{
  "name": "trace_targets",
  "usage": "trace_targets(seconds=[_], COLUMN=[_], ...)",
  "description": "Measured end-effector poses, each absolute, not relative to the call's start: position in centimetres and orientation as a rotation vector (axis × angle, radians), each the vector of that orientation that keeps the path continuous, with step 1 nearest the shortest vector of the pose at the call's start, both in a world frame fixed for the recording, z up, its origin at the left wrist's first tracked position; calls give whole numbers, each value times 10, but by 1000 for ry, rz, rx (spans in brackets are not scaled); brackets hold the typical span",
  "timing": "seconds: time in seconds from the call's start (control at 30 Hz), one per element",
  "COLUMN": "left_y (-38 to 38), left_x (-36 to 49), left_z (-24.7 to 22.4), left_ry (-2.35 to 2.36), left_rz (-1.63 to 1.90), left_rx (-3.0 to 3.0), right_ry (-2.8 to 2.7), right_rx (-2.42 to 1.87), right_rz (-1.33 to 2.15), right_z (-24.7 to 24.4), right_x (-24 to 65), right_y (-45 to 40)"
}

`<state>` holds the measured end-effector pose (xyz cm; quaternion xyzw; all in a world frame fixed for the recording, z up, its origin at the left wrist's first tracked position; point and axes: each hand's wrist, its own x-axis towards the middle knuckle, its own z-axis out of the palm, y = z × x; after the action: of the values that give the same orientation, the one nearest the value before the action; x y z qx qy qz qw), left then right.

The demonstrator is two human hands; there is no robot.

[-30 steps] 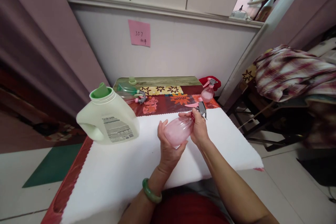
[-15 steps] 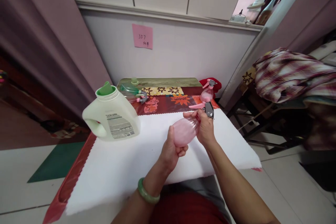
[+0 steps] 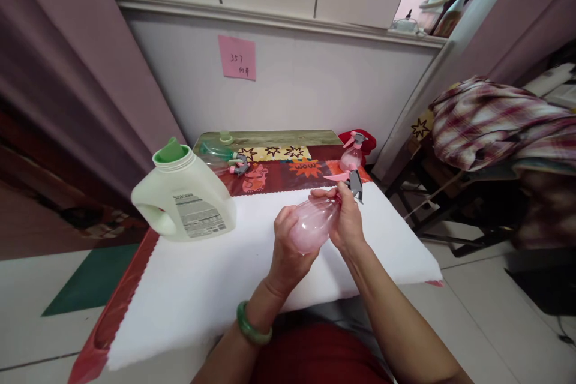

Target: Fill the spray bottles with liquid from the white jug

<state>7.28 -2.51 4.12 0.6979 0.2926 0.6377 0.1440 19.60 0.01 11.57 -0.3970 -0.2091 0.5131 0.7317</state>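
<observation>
**Operator:** Where is the pink spray bottle [image 3: 314, 223] and how is it held?

**Technician:** It is lifted off the white pad [image 3: 216, 288], near the middle of the table, tilted with its base toward the person and its head toward the far side. The left hand [image 3: 288, 246] is wrapped around the rounded body, fingers closed on it. The right hand [image 3: 347, 219] is closed around the neck, just under the trigger head [image 3: 350, 180].

**Operator:** Handling properties?

**Technician:** Judged light: thin translucent plastic with no visible liquid inside. The wall probably flexes under pressure and the smooth surface may slip. Take hold at the body for support and at the neck collar for turning; avoid loading the trigger lever.

**Operator:** Nearby items?

**Technician:** A detergent jug [image 3: 184, 201] stands to the left, well apart. A second pink sprayer [image 3: 351, 156] stands beyond.
</observation>
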Motion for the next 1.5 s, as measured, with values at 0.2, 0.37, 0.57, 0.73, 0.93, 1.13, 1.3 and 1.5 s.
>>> trace_targets(seconds=[0.2, 0.37, 0.57, 0.73, 0.93, 1.13, 1.3, 1.5], left_y=[-43, -38, -42, -39, -34, -44, -36, -41], left_x=[86, 80, 87, 89, 82, 85, 76, 82], left_z=[74, 98, 84, 62, 52, 85, 101, 83], left_ry=[751, 599, 599, 829, 942, 696, 576, 553], left_rz=[1478, 815, 988, 1503, 1931, 1355, 809, 1213], left_rx=[1022, 513, 631, 1189, 1826, 899, 452, 729], right_ry=[-600, -833, -860, -746, -575, -684, -832, -735], right_rx=[-734, -747, -869, -1003, -950, -812, -788, -898], right_rz=[1042, 1012, 987, 971, 993, 874, 928, 960], right_z=[120, 122, 131, 136, 136, 134, 128, 131], right_x=[204, 217, 219, 212, 197, 201, 207, 203], right_y=[-5, -10, -11, -9, -10, -10, -13, -13])
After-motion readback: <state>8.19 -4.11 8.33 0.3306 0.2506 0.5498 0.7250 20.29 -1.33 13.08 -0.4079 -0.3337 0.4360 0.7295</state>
